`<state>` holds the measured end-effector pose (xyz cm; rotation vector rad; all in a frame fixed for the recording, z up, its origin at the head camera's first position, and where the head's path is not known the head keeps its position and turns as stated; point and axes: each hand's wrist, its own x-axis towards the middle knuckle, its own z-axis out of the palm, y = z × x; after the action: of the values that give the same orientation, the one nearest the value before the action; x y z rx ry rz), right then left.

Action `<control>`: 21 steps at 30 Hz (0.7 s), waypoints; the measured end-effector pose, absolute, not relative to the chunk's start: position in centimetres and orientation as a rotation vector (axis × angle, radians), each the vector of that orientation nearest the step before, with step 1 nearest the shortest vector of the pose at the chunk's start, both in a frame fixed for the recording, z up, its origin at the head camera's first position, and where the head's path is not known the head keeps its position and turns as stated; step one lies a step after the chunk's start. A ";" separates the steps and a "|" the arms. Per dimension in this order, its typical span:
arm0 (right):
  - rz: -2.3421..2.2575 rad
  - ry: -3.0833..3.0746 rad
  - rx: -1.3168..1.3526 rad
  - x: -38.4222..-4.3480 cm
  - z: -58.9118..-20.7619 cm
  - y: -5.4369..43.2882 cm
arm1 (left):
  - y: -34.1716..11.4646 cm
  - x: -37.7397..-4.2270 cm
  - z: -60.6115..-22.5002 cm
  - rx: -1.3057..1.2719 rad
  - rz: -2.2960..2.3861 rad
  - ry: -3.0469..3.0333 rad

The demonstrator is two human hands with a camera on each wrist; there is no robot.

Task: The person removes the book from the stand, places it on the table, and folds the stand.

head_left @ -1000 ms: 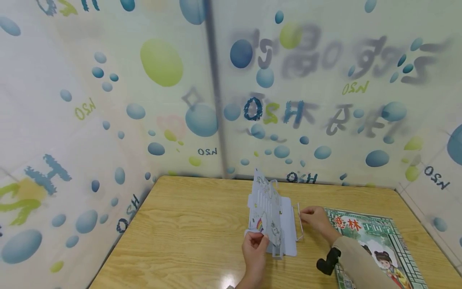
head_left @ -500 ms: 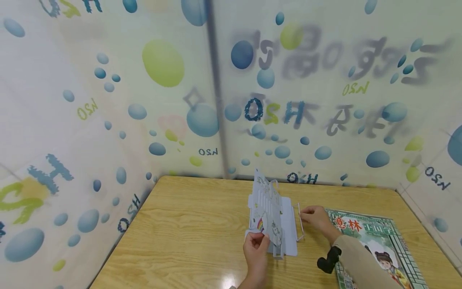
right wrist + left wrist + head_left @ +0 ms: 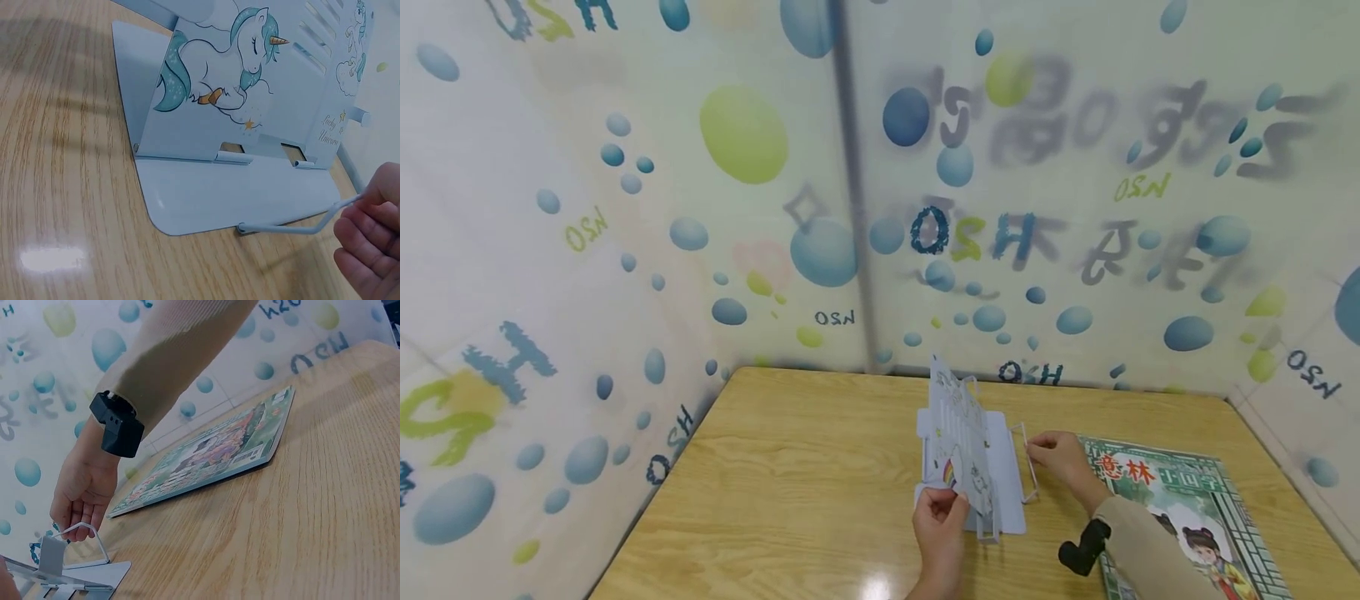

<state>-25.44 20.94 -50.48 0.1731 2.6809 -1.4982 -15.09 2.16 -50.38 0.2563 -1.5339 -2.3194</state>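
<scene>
A pale bookstand (image 3: pixel 958 442) printed with unicorns stands on the table, its slotted panel raised from a flat base plate (image 3: pixel 1011 483). My left hand (image 3: pixel 942 529) pinches the near lower edge of that panel between thumb and fingers. On the stand's right side, my right hand (image 3: pixel 1063 462) grips a bent wire bracket (image 3: pixel 1031 475) joined to the base. The right wrist view shows the wire (image 3: pixel 281 229) running from the base edge into the curled fingers (image 3: pixel 369 240). In the left wrist view the right hand (image 3: pixel 84 487) holds the wire's raised loop; the left hand is mostly out of frame.
A green illustrated magazine (image 3: pixel 1187 508) lies flat at the right, partly under the right forearm. A black device (image 3: pixel 1084 546) is strapped to that wrist. The wooden table (image 3: pixel 790 483) meets a bubble-patterned wall (image 3: pixel 737 250) behind and at the sides.
The stand's near end and my left hand have shifted very slightly rightward. Both grips stay the same, and the head view has moved a little.
</scene>
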 end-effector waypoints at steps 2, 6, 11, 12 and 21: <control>-1.512 2.679 0.172 -25.3 -50.5 20.9 | 2.0 -15.1 -50.4 0.253 -2.320 -1.539; -1.528 2.670 0.182 -25.2 -50.5 20.9 | 1.3 -15.1 -50.3 0.205 -2.341 -1.604; -1.482 2.696 0.148 -25.0 -50.2 21.2 | -0.4 -15.6 -50.0 0.124 -2.432 -1.819; -1.452 2.718 0.131 -25.0 -50.1 21.2 | -0.9 -15.7 -49.6 0.107 -2.456 -1.885; -1.235 2.894 -0.049 -23.8 -48.1 20.6 | -5.6 -18.3 -48.6 -0.255 -2.355 -2.425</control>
<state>-23.81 20.55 -48.15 -0.0486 2.8938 -1.2351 -18.26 -5.59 -48.58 -0.2545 -2.4248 -2.3551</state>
